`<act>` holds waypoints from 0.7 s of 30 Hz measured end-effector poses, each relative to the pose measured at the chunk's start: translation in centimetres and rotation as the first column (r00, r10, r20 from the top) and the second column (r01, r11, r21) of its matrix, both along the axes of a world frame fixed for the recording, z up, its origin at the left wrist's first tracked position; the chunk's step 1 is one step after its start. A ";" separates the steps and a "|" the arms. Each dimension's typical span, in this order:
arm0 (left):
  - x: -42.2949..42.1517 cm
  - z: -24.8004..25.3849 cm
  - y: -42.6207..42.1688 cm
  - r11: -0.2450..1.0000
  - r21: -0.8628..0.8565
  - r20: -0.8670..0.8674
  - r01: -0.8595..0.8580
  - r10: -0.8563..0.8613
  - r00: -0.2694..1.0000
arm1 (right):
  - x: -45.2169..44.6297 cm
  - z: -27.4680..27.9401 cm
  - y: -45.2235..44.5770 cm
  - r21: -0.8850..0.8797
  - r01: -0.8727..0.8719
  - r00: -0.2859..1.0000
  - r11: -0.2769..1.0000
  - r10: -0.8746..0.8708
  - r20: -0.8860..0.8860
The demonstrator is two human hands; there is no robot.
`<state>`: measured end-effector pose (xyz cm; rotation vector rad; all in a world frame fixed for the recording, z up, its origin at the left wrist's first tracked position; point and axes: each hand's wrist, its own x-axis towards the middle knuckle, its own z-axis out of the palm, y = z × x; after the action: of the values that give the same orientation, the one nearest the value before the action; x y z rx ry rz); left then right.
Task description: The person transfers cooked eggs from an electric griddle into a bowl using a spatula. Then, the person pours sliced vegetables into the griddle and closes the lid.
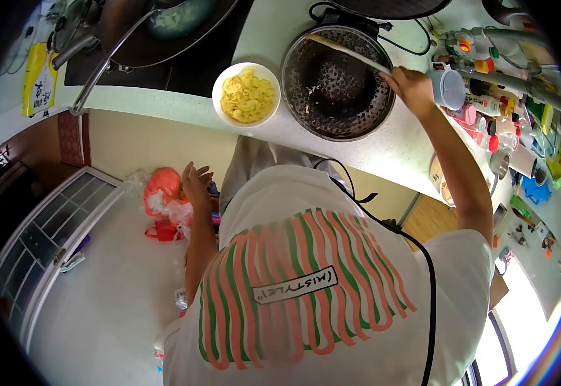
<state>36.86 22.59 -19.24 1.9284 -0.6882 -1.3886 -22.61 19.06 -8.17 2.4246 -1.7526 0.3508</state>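
My right hand [408, 89] is closed around a long, thin wooden utensil [351, 53], which may be chopsticks or a narrow spatula. It lies slanted across a round dark pan [338, 122] with a dimpled inside. A few pale scraps stick to the pan's bottom. Just left of the pan, a white bowl [217, 109] holds yellow scrambled egg [248, 96]. My left hand [197, 183] hangs below the counter by my side, fingers apart, holding nothing.
On the left a wok [123, 55] with a metal ladle [103, 67] sits on a black cooktop [158, 77]. A yellow packet [38, 80] lies beyond it. Bottles and jars [480, 103] crowd the right. Red plastic bags [163, 186] are near my left hand.
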 end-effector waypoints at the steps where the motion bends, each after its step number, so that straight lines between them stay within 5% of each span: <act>1: -0.1 0.2 0.0 1.000 -0.001 0.003 -0.003 0.003 1.000 | -0.2 -0.1 -0.5 -0.012 -0.012 1.000 1.000 0.012 -0.029; 9: -0.5 1.0 -0.5 1.000 0.016 0.003 0.008 -0.008 1.000 | 1.4 0.8 0.0 0.024 -0.323 0.945 0.946 0.323 -0.040; 14: -0.6 0.8 -0.3 0.999 0.007 -0.011 0.041 -0.041 0.999 | -0.3 0.1 -0.9 0.057 -0.126 0.992 0.990 0.127 -0.018; 21: -0.3 1.1 -0.4 0.999 0.024 0.011 0.032 -0.032 0.999 | 1.0 -0.7 2.6 0.143 -0.441 0.898 0.886 0.433 0.082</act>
<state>36.59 22.23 -18.10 1.9528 -0.7136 -1.4127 -21.63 21.61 -8.84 2.9451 -1.2703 0.3247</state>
